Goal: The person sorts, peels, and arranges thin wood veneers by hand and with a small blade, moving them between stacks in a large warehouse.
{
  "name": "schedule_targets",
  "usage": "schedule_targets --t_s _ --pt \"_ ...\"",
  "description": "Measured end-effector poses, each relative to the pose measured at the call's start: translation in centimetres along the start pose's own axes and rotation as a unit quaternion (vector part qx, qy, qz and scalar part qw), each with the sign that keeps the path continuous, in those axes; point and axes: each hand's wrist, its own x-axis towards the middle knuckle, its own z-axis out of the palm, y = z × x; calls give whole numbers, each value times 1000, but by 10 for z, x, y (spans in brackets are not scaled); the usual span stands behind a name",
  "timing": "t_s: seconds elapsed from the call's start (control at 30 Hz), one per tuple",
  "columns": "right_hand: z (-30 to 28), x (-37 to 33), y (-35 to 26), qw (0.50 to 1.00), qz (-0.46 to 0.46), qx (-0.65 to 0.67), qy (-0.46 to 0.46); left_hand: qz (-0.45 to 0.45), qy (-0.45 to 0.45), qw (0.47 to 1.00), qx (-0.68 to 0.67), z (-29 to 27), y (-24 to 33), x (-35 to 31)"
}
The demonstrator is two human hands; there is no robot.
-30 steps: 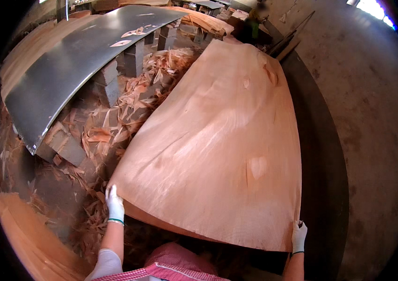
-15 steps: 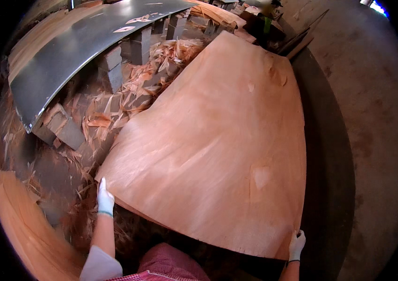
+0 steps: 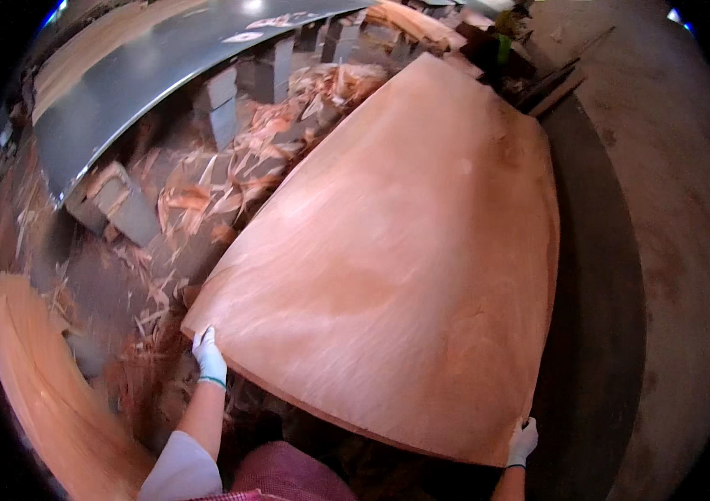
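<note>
In front of me spreads a large, thin sheet of reddish-tan wood veneer, its surface gently rippled. My left hand, in a white glove with a green cuff edge, grips its near left corner. At the near right corner my right hand, gloved the same way, is closed on the edge. The fingers of both hands are partly hidden by the sheet. Along the near side the edge looks thick, but I cannot tell how many layers lie there.
A long dark smooth panel rests on grey blocks at the far left. Torn veneer scraps litter the floor beneath. Another veneer piece curves at the near left. Thin boards lie beyond the sheet; concrete floor stretches along the right.
My left hand has moved right with its corner, and the ripples in the veneer have shifted. The right hand has moved slightly left and down. The surroundings have shifted in view.
</note>
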Motion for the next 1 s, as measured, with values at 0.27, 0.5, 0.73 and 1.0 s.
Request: schedule_targets --t_s 0.27,0.5,0.73,1.0 --pt "30 -3 25 989 16 -133 -66 -212 -94 973 -17 -51 -41 -9" --pt "74 -3 64 974 13 -210 -79 -267 -12 958 109 -71 -113 -10" --pt "99 14 58 911 83 -317 -251 -51 149 957 244 -77 -164 38" --pt "122 9 121 925 124 164 -320 -156 -62 957 235 -62 -87 22"
